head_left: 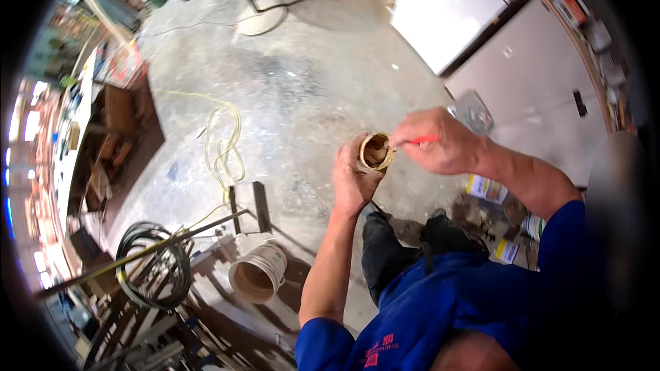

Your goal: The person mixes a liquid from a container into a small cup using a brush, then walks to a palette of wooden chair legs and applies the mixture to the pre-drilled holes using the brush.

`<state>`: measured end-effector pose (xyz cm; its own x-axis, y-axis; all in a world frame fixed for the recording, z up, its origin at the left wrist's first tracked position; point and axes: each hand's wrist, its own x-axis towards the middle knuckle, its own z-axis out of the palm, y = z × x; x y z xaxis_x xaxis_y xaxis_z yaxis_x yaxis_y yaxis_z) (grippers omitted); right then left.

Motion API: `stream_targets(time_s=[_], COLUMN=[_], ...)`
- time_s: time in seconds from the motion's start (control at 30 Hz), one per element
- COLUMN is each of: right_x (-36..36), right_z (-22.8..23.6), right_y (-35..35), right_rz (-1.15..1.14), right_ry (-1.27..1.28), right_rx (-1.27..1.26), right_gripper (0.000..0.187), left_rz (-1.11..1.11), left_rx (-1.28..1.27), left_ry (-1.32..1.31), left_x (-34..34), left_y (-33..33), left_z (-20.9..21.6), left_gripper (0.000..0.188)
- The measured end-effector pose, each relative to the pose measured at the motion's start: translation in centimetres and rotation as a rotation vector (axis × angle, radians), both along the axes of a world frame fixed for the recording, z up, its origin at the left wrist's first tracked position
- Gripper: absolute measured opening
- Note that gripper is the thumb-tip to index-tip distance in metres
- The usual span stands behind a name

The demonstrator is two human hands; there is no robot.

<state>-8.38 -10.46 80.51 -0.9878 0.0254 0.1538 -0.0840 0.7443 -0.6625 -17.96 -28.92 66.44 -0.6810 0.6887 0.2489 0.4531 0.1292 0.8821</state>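
My left hand (350, 180) is wrapped round a small round can (364, 144) with a yellowish, crusted rim. The can's mouth is tipped toward view, and brownish material shows inside. Just to its right, my right hand (445, 145) grips a thin tool with a red handle (424, 139). The fingers of that hand are close to the can's rim. What the working end of the tool looks like cannot be made out.
Below lies a grey concrete floor with a yellow cord (223, 139). A bucket (278, 261), coiled black hose (127, 275) and metal frames stand lower left. Labelled tins (487, 189) sit right of my legs, near a clear plastic container (472, 111) and pale panels (447, 7).
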Motion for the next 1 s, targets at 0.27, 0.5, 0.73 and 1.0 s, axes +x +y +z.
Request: stream_targets(time_s=[0.27, 0.5, 0.73, 1.0], right_x=[-11.8, -22.9, -37.0, -52.1], right_z=[4.6, 4.6, 5.5, 5.0], right_y=[-4.5, -4.8, -4.8, -9.8], right_rz=[0.184, 0.281, 0.496, 0.703], right_ry=[0.008, -0.034, -0.064, -0.129], right_rx=[-0.108, -0.28, -0.364, -0.393], right_gripper=[0.014, 0.015, 0.014, 0.016], left_rz=[0.204, 0.339, 0.52, 0.695], left_rx=[0.065, -0.004, -0.092, -0.032], left_ry=[0.01, 0.056, 0.102, 0.019], left_x=[-8.7, -17.0, -28.9, -38.9], left_y=[-5.6, -7.7, -8.6, -12.5], left_z=[2.8, 4.1, 4.2, 4.2], left_gripper=[0.064, 0.066, 0.066, 0.065])
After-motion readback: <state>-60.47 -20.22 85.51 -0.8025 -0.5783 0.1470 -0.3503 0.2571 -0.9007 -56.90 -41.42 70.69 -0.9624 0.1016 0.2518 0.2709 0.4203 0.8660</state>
